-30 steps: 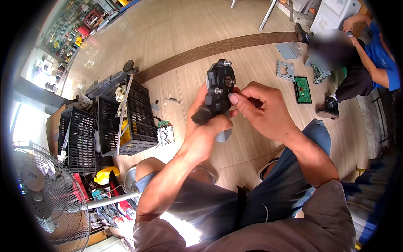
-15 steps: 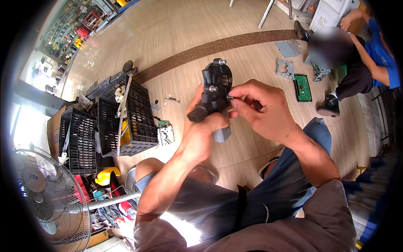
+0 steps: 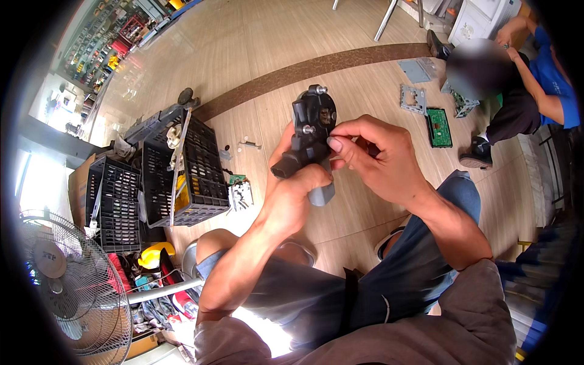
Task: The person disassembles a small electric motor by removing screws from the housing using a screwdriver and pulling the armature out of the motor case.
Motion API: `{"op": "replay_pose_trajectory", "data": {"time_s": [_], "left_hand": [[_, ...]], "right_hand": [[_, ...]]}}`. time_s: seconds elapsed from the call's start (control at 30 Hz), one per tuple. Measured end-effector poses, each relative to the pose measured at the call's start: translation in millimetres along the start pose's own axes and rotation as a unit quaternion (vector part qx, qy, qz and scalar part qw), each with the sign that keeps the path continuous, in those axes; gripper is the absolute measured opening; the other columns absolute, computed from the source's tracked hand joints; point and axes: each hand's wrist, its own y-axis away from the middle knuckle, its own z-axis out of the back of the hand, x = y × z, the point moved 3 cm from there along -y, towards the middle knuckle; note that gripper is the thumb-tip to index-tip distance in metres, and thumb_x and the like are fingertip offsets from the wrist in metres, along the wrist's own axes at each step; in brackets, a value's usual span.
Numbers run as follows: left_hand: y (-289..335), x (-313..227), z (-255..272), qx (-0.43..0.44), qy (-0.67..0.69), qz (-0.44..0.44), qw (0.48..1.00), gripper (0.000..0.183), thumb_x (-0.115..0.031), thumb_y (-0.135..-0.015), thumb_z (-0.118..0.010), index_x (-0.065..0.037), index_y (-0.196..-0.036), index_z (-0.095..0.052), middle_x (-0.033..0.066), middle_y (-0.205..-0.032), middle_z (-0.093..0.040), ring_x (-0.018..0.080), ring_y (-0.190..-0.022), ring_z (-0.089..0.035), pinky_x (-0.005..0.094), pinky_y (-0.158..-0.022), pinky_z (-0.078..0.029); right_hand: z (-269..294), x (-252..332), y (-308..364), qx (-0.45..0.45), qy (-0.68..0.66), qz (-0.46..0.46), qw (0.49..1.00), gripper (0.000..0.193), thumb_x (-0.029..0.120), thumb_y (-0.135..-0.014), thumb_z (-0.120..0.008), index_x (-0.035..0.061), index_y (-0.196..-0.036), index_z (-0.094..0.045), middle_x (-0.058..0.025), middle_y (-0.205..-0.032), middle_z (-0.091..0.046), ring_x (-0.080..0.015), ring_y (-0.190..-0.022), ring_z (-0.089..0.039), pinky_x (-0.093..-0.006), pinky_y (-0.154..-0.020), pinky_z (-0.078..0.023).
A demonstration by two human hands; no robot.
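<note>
"Where was the black part (image 3: 313, 131)?"
"Centre of the frame, in the left hand (image 3: 291, 198), fingers wrapped around it. The right hand (image 3: 389, 159) had thumb and forefinger narrowed at the black part's right edge."
"What had changed?"
"The small pin visible at those fingertips half a second earlier was hidden; whether they held it, nobody could tell. The black part had barely moved, so fine work there seemed in hand."
"Farther off?"
"A crate (image 3: 205, 155) at left, a green board (image 3: 439, 126) upper right, a co-worker (image 3: 555, 82) beyond."
</note>
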Motion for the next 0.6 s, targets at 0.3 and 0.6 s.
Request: {"op": "replay_pose_trajectory", "data": {"time_s": [0.3, 0.6], "left_hand": [[-0.1, 2.3, 1.5, -0.005, -0.023, -0.002, 1.0, 0.063, 0.005, -0.071, -0.054, -0.004, -0.133, -0.049, 0.0098, -0.122, -0.06, 0.0213, -0.102, -0.059, 0.034, -0.09, -0.049], [-2.6, 2.3, 2.5, -0.003, -0.022, -0.003, 1.0, 0.062, 0.004, -0.07, -0.054, -0.003, -0.132, -0.05, 0.0107, -0.116, -0.061, 0.0211, -0.101, -0.059, 0.0329, -0.087, -0.048]], "right_hand": [[7.6, 5.3, -3.8, 0.036, 0.12, -0.04, 0.991, 0.019, 0.016, -0.091, -0.07, -0.002, -0.093, -0.069, -0.0129, -0.081, -0.071, -0.0213, -0.069, -0.072, -0.0312, -0.059, -0.053], [5.9, -0.4, -0.1, -0.018, 0.053, 0.001, 0.998, 0.013, 0.004, -0.09, -0.07, -0.0007, -0.102, -0.07, -0.0039, -0.082, -0.072, -0.0023, -0.058, -0.053, -0.0206, -0.052, -0.042]]}}
